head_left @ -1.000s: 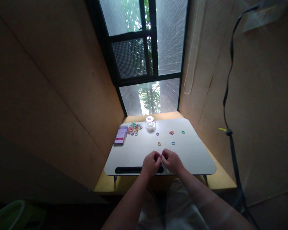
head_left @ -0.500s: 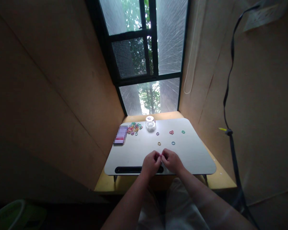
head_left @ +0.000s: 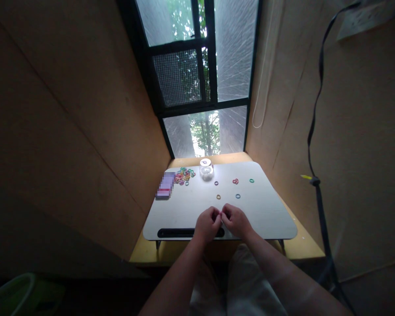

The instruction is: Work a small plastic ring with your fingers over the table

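Pink piece [head_left: 220, 213]: tiny, at the fingertips of both hands, near edge of the white worktop [head_left: 270, 215]. Shape can't be told at this size.

Left to right: green basket [head_left: 31, 289] low in the corner, partly out of frame. Flat purple slab [head_left: 165, 185], pixelated, on the worktop's left side. Black slot [head_left: 176, 233] along the near edge, partly behind the left hand. Pile of coloured rings [head_left: 184, 176] just beside the slab. Clear jar [head_left: 206, 172], white top, far edge. Left hand [head_left: 208, 224]: fingers curled, tips pinching the pink piece. Purple ring [head_left: 216, 183] beyond it, yellow ring [head_left: 218, 197] nearer the hands. Right hand [head_left: 236, 222]: also curled, tips meeting the left's at the piece. Past it, red ring cluster [head_left: 235, 181], blue ring [head_left: 238, 196] closer in. Green ring [head_left: 252, 181] farthest right of the rings. Dark cable [head_left: 320, 206] hangs down the right wall.
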`<state>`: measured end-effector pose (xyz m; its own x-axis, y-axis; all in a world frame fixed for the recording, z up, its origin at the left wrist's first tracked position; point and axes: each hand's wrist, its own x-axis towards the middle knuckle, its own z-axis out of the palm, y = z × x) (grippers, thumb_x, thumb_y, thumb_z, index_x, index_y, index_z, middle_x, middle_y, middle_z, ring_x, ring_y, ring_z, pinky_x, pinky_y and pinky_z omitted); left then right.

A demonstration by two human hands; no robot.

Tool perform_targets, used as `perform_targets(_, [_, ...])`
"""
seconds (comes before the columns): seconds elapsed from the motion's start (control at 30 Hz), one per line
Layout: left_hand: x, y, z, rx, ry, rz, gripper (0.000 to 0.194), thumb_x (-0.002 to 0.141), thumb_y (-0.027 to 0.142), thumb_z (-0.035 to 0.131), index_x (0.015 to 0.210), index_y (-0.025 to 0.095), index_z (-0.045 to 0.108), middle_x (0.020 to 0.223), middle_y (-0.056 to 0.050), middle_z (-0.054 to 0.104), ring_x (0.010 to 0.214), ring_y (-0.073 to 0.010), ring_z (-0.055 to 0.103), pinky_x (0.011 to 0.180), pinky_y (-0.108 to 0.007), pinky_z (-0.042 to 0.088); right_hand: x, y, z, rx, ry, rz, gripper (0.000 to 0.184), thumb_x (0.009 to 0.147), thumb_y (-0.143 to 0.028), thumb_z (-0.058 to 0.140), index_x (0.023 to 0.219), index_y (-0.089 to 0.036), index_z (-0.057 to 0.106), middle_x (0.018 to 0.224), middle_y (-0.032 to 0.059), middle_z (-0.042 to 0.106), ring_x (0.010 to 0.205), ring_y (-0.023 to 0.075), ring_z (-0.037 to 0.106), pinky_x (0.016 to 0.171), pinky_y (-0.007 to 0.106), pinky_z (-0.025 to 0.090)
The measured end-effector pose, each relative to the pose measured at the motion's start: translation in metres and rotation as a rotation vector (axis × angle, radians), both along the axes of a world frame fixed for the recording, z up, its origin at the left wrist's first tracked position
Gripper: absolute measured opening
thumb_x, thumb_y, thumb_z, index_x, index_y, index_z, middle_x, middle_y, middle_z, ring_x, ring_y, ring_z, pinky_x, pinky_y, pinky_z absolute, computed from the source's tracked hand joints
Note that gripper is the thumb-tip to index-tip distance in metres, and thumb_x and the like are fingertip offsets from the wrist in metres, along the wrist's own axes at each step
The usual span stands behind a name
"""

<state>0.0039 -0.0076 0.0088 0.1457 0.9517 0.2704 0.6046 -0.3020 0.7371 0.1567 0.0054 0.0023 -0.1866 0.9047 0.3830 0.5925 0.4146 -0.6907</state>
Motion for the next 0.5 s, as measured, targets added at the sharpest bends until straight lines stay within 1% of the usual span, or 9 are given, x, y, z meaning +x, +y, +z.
perform_targets(0.5, [0.0005,-0.0008,0.0022,-0.006,-0.007,-0.003,0.014,0.085,0.029,0.051,0.078,0.02,0.059,0.071,0.001,0.061,0.064,-0.0125,0.053,0.062,-0.024,0.038,-0.0001,-0.0002,0.0003,0.012,0.001,0.003,0.014,0.082,-0.026,0.05,0.069,-0.021,0.051,0.061,-0.0023,0.055,0.057,0.0124,0.048,0.056,0.023,0.034])
